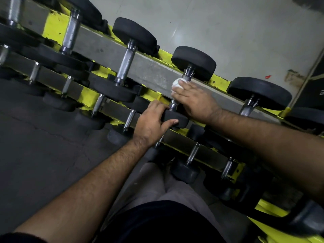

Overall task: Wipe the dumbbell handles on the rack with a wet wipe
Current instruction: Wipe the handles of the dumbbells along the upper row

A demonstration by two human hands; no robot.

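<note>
A yellow and grey rack [149, 71] holds rows of black dumbbells with chrome handles. My right hand [194, 100] wraps a white wet wipe [176, 84] round the upper part of one dumbbell's handle [173, 106]; most of that handle is hidden under the hand. That dumbbell's far head [194, 62] lies on the top rail. My left hand [152, 122] grips its near black head [173, 118], thumb along the front edge.
Neighbouring dumbbells lie left [125, 62] and right [252, 97] on the top tier, and smaller ones [192, 155] fill the lower tier. The rack stands against a grey wall [228, 28]. Dark floor [43, 137] spreads to the left. My legs [166, 190] are below.
</note>
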